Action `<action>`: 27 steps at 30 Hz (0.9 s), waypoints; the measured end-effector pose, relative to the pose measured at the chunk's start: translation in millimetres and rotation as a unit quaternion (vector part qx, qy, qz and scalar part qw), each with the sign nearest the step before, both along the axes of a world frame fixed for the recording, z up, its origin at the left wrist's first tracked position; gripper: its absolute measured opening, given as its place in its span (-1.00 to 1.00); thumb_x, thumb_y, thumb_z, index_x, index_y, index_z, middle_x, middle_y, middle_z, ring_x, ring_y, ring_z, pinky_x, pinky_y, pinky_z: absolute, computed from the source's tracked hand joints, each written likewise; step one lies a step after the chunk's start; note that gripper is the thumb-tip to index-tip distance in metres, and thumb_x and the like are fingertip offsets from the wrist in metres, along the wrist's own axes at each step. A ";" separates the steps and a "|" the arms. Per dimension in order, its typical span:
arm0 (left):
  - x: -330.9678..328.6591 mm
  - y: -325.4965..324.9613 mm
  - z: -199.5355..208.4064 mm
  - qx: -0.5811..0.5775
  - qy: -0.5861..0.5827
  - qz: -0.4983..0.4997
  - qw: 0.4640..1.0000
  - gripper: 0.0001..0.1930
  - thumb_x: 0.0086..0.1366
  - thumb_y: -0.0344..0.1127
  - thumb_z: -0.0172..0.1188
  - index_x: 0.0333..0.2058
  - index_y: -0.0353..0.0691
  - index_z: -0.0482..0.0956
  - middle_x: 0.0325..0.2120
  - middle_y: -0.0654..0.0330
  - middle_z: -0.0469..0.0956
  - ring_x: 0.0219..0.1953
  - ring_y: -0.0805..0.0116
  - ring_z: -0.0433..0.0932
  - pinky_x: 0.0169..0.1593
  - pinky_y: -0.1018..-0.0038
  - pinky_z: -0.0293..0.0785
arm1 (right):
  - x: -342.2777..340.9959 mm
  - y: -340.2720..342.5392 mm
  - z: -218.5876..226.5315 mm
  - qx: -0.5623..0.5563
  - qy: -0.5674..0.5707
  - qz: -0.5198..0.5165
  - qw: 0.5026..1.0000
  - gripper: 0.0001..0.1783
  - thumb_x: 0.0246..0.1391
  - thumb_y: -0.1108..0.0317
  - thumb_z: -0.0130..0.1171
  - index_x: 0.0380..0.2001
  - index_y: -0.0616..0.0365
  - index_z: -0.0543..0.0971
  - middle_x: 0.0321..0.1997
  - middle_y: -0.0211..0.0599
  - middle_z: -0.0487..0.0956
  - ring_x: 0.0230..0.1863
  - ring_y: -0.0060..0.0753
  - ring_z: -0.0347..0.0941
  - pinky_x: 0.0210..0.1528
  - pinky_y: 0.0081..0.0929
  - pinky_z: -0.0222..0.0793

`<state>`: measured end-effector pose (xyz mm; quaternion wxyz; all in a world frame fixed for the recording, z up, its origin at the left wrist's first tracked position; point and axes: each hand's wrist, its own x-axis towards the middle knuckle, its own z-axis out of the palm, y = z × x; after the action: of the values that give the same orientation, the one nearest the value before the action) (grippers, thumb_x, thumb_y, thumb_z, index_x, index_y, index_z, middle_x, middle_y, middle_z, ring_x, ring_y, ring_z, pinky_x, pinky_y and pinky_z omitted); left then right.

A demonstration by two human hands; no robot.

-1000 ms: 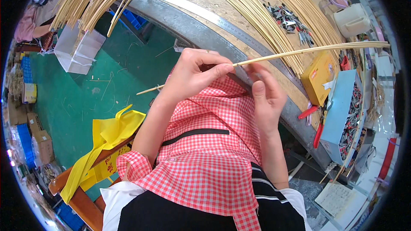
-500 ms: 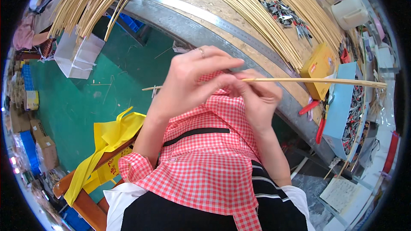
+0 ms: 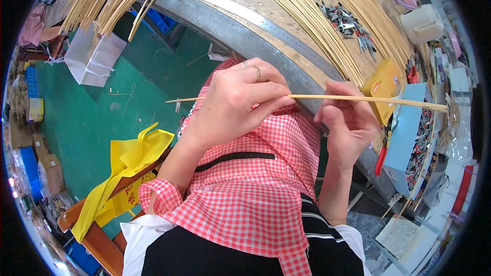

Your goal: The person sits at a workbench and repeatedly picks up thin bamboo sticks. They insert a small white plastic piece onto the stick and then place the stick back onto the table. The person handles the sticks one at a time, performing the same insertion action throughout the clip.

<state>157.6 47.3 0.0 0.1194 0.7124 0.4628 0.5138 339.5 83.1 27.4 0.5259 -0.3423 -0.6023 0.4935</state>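
Observation:
A thin bamboo strip (image 3: 409, 102) runs level across my body. My left hand (image 3: 245, 92), with rings on it, pinches it near its middle between thumb and fingers. Beyond that hand the strip's pointed left end (image 3: 171, 101) shows, with a small pale clip-like piece (image 3: 178, 105) on or beside it. My right hand (image 3: 353, 122) is around the strip's right half, fingers loosely curled and thumb apart from them. Its fingertips lie at the strip, but I see no firm grip; whether they touch it is hard to tell.
A workbench (image 3: 225, 20) with a metal edge holds a steel ruler (image 3: 266, 23), bundles of strips (image 3: 307, 15) and loose clips (image 3: 348, 23). To the right stand a yellow box (image 3: 383, 82) and a blue box (image 3: 404, 138) of clips. A wooden chair (image 3: 102, 240) with yellow cloth is at left.
My right hand has moved right along the strip, away from my left hand, and its fingers have loosened. The strip's right end has dipped slightly and shifted left.

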 end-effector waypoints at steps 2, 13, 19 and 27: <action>2.3 -2.0 0.1 -0.021 -0.003 -0.008 1.000 -0.86 -0.07 -0.47 0.36 -0.47 -0.30 0.63 -0.48 0.16 0.59 -0.38 0.24 0.59 -0.32 0.45 0.50 | 8.6 7.6 -2.0 0.017 0.062 0.033 0.997 -0.92 -0.04 0.65 0.22 -0.40 0.43 0.59 -0.51 -0.20 0.55 -0.61 -0.56 0.41 -0.59 -0.70 0.29; -4.3 3.8 -8.7 -0.277 -0.273 -0.214 0.896 -0.86 0.21 -0.44 0.18 -0.35 -0.42 0.64 -0.51 0.14 0.61 -0.53 0.50 0.52 -0.45 0.57 0.44 | 11.0 18.3 -7.3 0.086 0.025 0.124 0.988 -0.89 -0.09 0.68 0.24 -0.40 0.42 0.60 -0.47 -0.13 0.57 -0.63 -0.58 0.40 -0.62 -0.70 0.26; -10.2 7.0 -15.0 -0.282 -0.322 -0.198 0.882 -0.83 0.22 -0.40 0.22 -0.38 -0.44 0.64 -0.61 0.22 0.57 -0.57 0.57 0.46 -0.48 0.64 0.38 | 14.3 49.8 2.4 0.073 -0.089 0.211 0.971 -0.89 -0.03 0.57 0.21 -0.37 0.35 0.62 -0.43 -0.22 0.59 -0.47 -0.55 0.46 -0.46 -0.64 0.36; -25.1 7.8 -13.8 -0.228 -0.321 -0.080 0.916 -0.86 0.20 -0.40 0.23 -0.40 -0.39 0.67 -0.68 0.27 0.52 -0.62 0.64 0.39 -0.56 0.68 0.25 | 64.1 202.0 -29.0 0.203 -0.693 -0.092 0.685 -0.83 -0.06 0.52 0.07 -0.38 0.40 0.54 -0.32 0.22 0.52 -0.21 0.17 0.48 -0.17 -0.06 0.37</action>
<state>132.4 55.1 -13.8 0.4619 0.4973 0.4456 0.5838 403.6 285.1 -1.6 0.0578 -0.5255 -0.8460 -0.0701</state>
